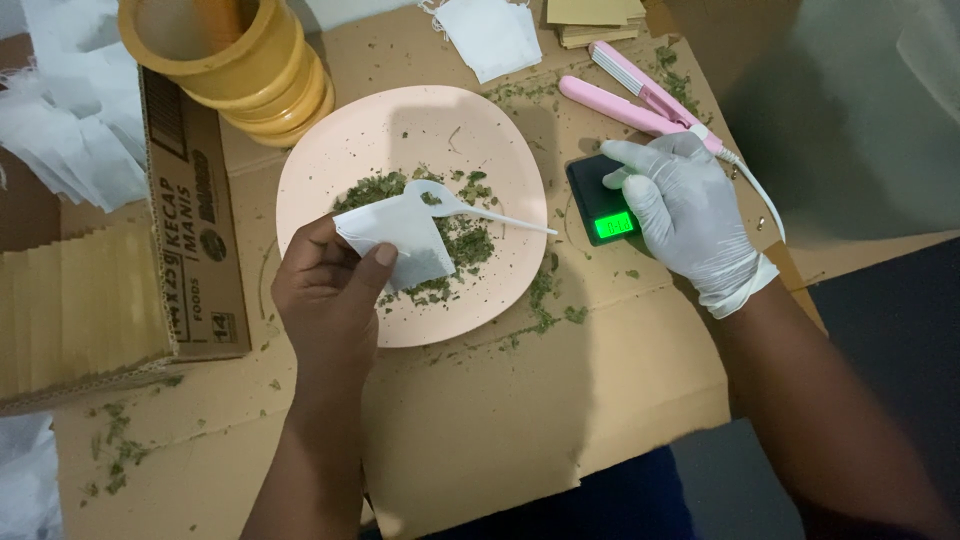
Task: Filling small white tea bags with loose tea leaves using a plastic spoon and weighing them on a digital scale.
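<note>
The left hand (325, 290), bare, pinches a small white paper sachet (398, 238) between thumb and fingers and holds it over the near-left part of a pale pink plate (395, 125). The sachet hangs just above a loose heap of dried green leaf crumbs (465, 240) spread across the middle of the plate. A white plastic spoon (470, 210) lies on the plate with its bowl beside the sachet's upper corner and its handle pointing right toward the rim; whether the sachet touches the spoon is hard to tell from this angle.

The right hand (685, 215), in a white glove, rests palm down with its fingers spread loosely open over a small black pocket scale (600, 205), gripping nothing. The scale's green lit display (614, 224) shows just left of the glove's thumb. The scale sits just right of the plate on a flattened cardboard sheet (480, 420) that serves as the surface.

Behind the gloved hand lies a pink hair-straightener-style tool (630, 95) with its arms parted. A stack of mustard-yellow cups (250, 65) stands at the upper left, touching the plate's far rim. A cardboard box (190, 220) lies left of the plate, and more white sachets (490, 35) lie beyond it. Green crumbs are scattered over the cardboard.
</note>
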